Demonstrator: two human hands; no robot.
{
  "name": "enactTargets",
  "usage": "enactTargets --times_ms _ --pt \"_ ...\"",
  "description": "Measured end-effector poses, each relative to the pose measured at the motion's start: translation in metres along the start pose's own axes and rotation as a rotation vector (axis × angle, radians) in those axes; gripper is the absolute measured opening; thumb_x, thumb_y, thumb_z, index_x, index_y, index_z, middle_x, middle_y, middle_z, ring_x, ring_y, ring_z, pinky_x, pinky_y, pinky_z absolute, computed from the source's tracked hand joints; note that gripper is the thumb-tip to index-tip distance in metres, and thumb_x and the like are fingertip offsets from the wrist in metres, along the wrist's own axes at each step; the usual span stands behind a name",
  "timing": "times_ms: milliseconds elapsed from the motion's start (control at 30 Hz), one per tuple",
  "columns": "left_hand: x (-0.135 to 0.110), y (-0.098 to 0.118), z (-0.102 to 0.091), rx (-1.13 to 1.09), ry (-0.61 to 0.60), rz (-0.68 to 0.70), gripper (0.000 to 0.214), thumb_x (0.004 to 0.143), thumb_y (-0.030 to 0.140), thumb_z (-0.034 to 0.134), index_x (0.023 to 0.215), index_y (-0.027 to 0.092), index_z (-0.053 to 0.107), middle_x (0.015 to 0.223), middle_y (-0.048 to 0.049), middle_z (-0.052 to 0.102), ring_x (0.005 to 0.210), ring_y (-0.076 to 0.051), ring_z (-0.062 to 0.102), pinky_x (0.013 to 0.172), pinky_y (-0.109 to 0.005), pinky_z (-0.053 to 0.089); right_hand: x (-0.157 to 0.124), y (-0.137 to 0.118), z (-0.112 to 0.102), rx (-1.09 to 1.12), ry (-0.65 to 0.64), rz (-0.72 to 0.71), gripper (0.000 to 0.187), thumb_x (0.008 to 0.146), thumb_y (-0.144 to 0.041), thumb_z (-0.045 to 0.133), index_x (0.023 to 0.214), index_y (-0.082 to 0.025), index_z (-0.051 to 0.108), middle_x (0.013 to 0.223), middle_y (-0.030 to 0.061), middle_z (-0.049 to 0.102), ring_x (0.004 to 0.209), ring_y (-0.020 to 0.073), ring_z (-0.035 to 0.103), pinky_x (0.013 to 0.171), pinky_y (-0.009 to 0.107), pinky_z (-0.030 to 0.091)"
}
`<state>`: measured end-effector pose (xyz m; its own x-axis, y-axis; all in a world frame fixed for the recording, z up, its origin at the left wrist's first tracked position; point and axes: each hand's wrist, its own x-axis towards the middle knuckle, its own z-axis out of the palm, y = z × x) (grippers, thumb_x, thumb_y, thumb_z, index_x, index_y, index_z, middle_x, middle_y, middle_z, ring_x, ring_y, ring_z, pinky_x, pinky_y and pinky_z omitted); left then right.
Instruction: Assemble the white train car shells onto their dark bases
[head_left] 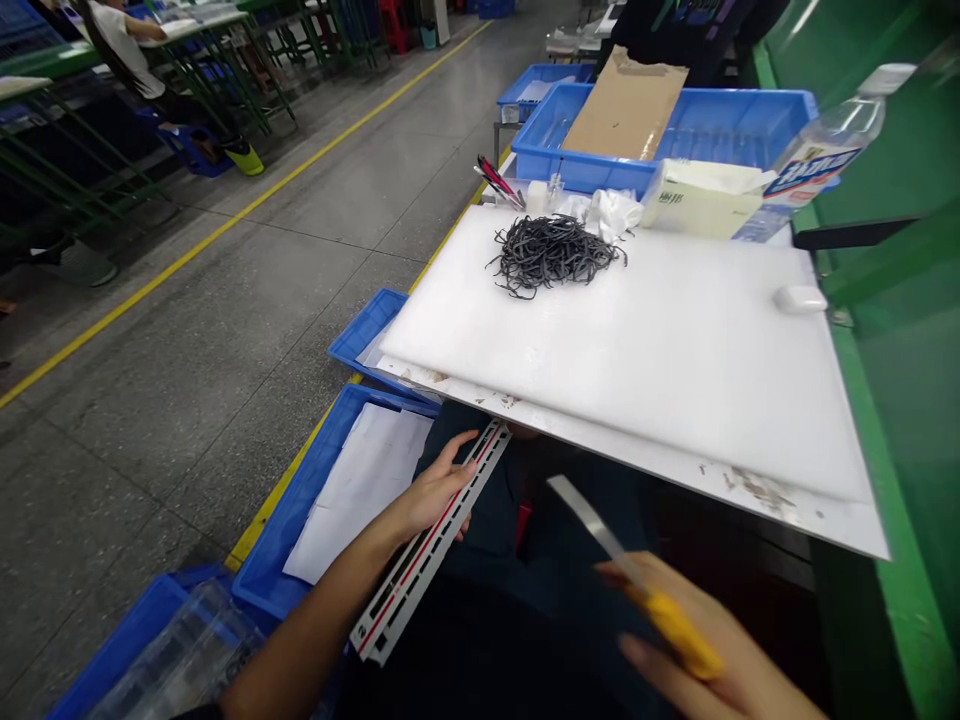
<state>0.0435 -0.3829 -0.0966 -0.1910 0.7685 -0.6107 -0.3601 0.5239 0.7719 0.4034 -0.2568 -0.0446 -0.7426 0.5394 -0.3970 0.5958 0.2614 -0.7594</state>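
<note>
My left hand (pixel 442 492) is closed around a long light-grey slotted strip (pixel 433 545) with a red line along it. The strip slants over my lap, its far end close to the table's front edge. In my right hand (pixel 697 620) is a knife with a yellow handle (pixel 679 630) and a flat metal blade (pixel 589 515), somewhat blurred. The blade points up and left, apart from the strip. On the white foam pad (pixel 660 340) ahead lies a tangled pile of thin black strips (pixel 555 250).
Behind the pad stand a large blue bin (pixel 750 130) with cardboard (pixel 626 105), a tissue pack (pixel 701 200) and a plastic bottle (pixel 832 150). Blue bins, one holding white sheets (pixel 360 490), sit at my left. A green frame (pixel 885 560) borders the right. Another person (pixel 135 50) sits far left.
</note>
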Motion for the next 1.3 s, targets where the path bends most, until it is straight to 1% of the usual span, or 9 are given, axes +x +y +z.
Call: enactTargets --times_ms 100,200,367,500,700,900,1133,1233,1300 --pt "0.013 0.003 -0.005 0.111 -0.043 0.024 0.08 0.101 0.058 0.069 0.169 0.029 0.038 0.081 -0.002 0.068 0.049 -0.02 0.067 0.043 -0.03 0.058 0.021 -0.02 0.038 -0.169 -0.277 -0.097 0.039 0.085 -0.019 0.061 0.123 -0.027 0.068 0.131 0.0082 0.071 0.102 0.0275 0.075 0.088 0.036 0.061" --pt "0.021 0.0 -0.006 0.132 -0.049 0.017 0.075 0.103 0.054 0.066 0.169 0.029 0.04 0.083 -0.0059 0.074 0.049 -0.021 0.067 0.043 -0.03 0.056 0.028 -0.027 0.066 -0.347 -0.435 -0.084 0.036 0.078 -0.01 0.057 0.109 -0.025 0.065 0.12 0.0072 0.072 0.088 0.0281 0.076 0.078 0.038 0.058" --pt "0.028 -0.008 -0.003 0.159 -0.034 0.062 0.071 0.105 0.052 0.065 0.169 0.031 0.043 0.098 -0.0095 0.077 0.05 -0.02 0.067 0.045 -0.031 0.056 0.025 -0.03 0.077 -0.521 -0.592 -0.018 0.049 0.083 -0.004 0.054 0.128 -0.021 0.062 0.14 0.0163 0.066 0.1 0.0371 0.078 0.085 0.048 0.06" --pt "0.03 -0.011 0.0 0.157 -0.044 0.059 0.073 0.104 0.054 0.066 0.169 0.034 0.041 0.098 -0.0082 0.077 0.049 -0.02 0.068 0.042 -0.03 0.056 0.027 -0.033 0.077 -0.585 -0.604 0.014 0.052 0.087 -0.002 0.052 0.135 -0.017 0.062 0.152 0.0225 0.06 0.109 0.0386 0.077 0.091 0.051 0.062" --pt "0.031 -0.009 0.002 0.204 -0.031 0.064 0.071 0.105 0.054 0.066 0.169 0.035 0.042 0.106 -0.0097 0.077 0.051 -0.019 0.068 0.043 -0.03 0.058 0.024 -0.029 0.083 -0.54 -0.538 0.023 0.052 0.088 0.002 0.049 0.134 -0.017 0.061 0.143 0.0161 0.065 0.101 0.0343 0.078 0.087 0.046 0.059" --pt "0.032 -0.014 0.003 0.246 -0.014 0.067 0.068 0.105 0.055 0.065 0.168 0.041 0.043 0.126 -0.0113 0.075 0.053 -0.019 0.07 0.043 -0.031 0.059 0.031 -0.033 0.08 -0.543 -0.479 0.073 0.045 0.091 0.001 0.047 0.129 -0.02 0.058 0.135 0.012 0.066 0.096 0.0349 0.077 0.078 0.041 0.049" --pt "0.029 -0.015 0.005 0.27 -0.01 0.068 0.067 0.104 0.057 0.065 0.166 0.043 0.045 0.12 -0.0084 0.077 0.053 -0.02 0.071 0.042 -0.031 0.058 0.038 -0.025 0.076 -0.516 -0.425 0.129 0.038 0.093 0.001 0.048 0.124 -0.021 0.052 0.13 0.0107 0.065 0.095 0.034 0.076 0.074 0.038 0.037" --pt "0.028 -0.016 0.004 0.274 -0.031 0.078 0.07 0.104 0.056 0.064 0.168 0.038 0.044 0.112 -0.0085 0.079 0.056 -0.02 0.07 0.052 -0.035 0.061 0.039 -0.019 0.076 -0.508 -0.383 0.123 0.033 0.095 -0.001 0.048 0.12 -0.022 0.051 0.125 0.008 0.066 0.091 0.0318 0.076 0.071 0.037 0.032" --pt "0.027 -0.016 0.004 0.272 -0.051 0.098 0.07 0.104 0.055 0.065 0.168 0.035 0.045 0.121 -0.0103 0.078 0.057 -0.019 0.069 0.058 -0.036 0.062 0.041 -0.017 0.075 -0.504 -0.344 0.124 0.03 0.095 -0.002 0.049 0.118 -0.022 0.051 0.123 0.0072 0.066 0.088 0.0304 0.075 0.069 0.037 0.028"
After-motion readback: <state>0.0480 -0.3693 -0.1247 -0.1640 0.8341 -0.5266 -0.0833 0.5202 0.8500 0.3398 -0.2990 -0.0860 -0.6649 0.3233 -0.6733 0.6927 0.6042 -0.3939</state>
